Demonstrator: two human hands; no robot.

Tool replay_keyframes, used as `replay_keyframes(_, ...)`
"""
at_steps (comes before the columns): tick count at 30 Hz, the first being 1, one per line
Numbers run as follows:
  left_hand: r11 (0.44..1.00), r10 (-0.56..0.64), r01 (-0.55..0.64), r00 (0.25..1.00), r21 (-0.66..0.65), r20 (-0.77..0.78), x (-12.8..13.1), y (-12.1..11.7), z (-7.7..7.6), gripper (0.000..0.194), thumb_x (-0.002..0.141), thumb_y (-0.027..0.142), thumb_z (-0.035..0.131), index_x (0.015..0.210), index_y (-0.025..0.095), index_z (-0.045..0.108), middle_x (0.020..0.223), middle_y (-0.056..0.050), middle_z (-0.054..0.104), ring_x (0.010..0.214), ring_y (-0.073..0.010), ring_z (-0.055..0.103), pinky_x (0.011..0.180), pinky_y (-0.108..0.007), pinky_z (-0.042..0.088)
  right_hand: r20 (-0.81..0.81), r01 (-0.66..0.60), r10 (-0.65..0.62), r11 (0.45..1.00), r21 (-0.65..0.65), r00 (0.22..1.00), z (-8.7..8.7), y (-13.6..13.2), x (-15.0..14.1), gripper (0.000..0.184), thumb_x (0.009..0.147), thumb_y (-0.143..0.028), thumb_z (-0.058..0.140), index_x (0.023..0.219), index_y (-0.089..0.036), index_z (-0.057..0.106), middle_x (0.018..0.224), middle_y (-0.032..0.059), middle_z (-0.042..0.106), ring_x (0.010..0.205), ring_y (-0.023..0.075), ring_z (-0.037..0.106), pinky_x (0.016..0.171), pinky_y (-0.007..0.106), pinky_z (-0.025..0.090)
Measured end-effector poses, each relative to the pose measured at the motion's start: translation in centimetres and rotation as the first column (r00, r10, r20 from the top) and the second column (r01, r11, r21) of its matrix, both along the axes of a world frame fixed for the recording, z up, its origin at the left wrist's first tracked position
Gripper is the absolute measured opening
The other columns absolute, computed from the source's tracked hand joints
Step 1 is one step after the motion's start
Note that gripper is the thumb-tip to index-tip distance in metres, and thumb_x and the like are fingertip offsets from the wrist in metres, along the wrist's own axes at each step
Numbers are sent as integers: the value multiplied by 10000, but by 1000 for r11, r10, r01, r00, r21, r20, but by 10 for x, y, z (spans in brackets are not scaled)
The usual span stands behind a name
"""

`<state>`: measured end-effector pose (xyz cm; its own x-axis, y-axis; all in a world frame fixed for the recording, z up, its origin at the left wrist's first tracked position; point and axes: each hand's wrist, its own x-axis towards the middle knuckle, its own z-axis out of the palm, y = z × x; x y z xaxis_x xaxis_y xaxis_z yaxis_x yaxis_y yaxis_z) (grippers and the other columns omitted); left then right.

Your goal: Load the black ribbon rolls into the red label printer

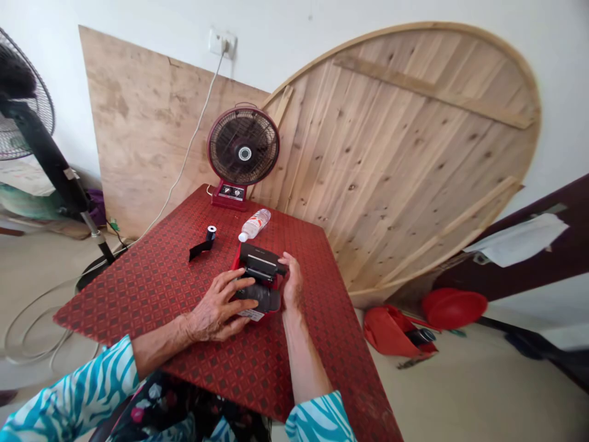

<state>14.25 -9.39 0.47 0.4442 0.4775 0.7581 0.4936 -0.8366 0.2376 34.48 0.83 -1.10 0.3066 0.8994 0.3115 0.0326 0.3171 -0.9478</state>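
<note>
A small red and black receipt printer (260,276) sits on the red patterned table, its black lid raised and its inside compartment exposed. From the left, my left hand (223,305) reaches over it, the fingers spread across the opening and the thumb at the front edge. My right hand (291,283) wraps round the printer's right side, fingertips near the raised lid. Behind and to the left stands a small roll (211,232) with a black strip (200,248) trailing from it. Just beyond the printer a clear plastic bottle (256,224) with a white cap lies on its side.
A dark red table fan (243,147) stands at the table's far corner (202,195). Its cord runs to a wall socket (223,43). A large round wooden board (405,147) leans on the wall. A floor fan (50,147) is left; red bags (396,331) lie right.
</note>
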Motion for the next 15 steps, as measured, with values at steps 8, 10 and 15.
replay_keyframes(8, 997, -46, 50, 997, -54, 63, 0, 0, 0, 308, 841, 282, 601, 1144, 240, 637, 1366, -118, 490, 1368, -334, 290, 1056, -560, 329, -130, -26, 16, 997, -72, 991, -5, -30, -9, 237, 704, -409, 631, 779, -188, 676, 1224, 78, 604, 1144, 225, 536, 1014, 395, 366)
replay_keyframes(10, 988, -23, 53, 980, -148, 198, 0, 5, 4, 264, 877, 316, 562, 1114, 252, 657, 1366, -104, 497, 1368, -320, 301, 1077, -556, 299, -172, -47, 34, 996, -75, 985, -5, -31, -11, 242, 707, -400, 635, 828, -195, 677, 1219, 72, 605, 1144, 222, 537, 1004, 392, 380)
replay_keyframes(15, 737, 362, 148, 738, -659, 570, 4, 39, 15, 477, 832, 335, 605, 1292, 238, 529, 1405, -109, 473, 1316, -305, 409, 1073, -508, 331, -269, -109, 70, 985, -131, 961, 2, -34, -14, 338, 697, -388, 641, 987, -214, 640, 1077, 44, 665, 946, 194, 615, 863, 366, 474)
